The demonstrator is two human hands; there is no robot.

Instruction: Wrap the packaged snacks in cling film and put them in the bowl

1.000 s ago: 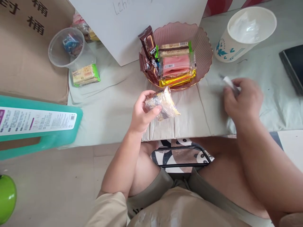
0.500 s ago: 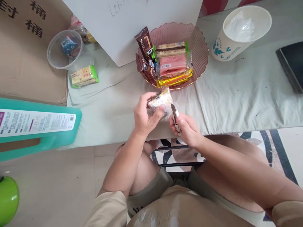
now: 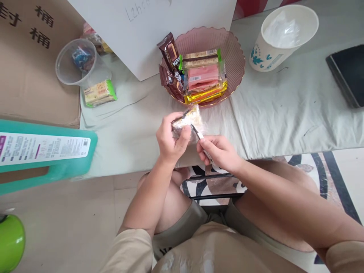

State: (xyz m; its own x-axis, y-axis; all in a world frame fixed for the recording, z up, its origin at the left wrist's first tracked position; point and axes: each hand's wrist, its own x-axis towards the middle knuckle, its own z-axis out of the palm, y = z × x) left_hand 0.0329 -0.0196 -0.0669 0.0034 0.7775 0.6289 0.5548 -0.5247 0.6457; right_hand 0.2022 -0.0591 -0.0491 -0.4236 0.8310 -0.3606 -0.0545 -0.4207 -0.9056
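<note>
My left hand (image 3: 172, 138) is closed around a snack in a clear, shiny wrapper (image 3: 195, 115); its exact kind is hard to make out through the glare. My right hand (image 3: 220, 151) grips a utility knife (image 3: 200, 134), its dark blade pointing up and left against the wrapper. Whether the blade has pierced the plastic I cannot tell. Just beyond both hands stands a pink ribbed bowl (image 3: 234, 72) with a gold rim. Several wrapped snacks lie in it: brown cocoa packets (image 3: 170, 51), a pink packet (image 3: 203, 76) and a yellow one (image 3: 206, 93).
To the left are a clear plastic cup (image 3: 75, 77), a green-ended wafer pack (image 3: 99, 93), a cardboard box (image 3: 40, 83) and a teal jug (image 3: 92, 151). A white board (image 3: 148, 34) stands behind. On the right are a paper cup (image 3: 267, 57) and a black device (image 3: 347, 76).
The knife has moved left and its blade now meets the wrapped snack, where it was pointing more upright beside the wrapper's edge. The view has shifted slightly.
</note>
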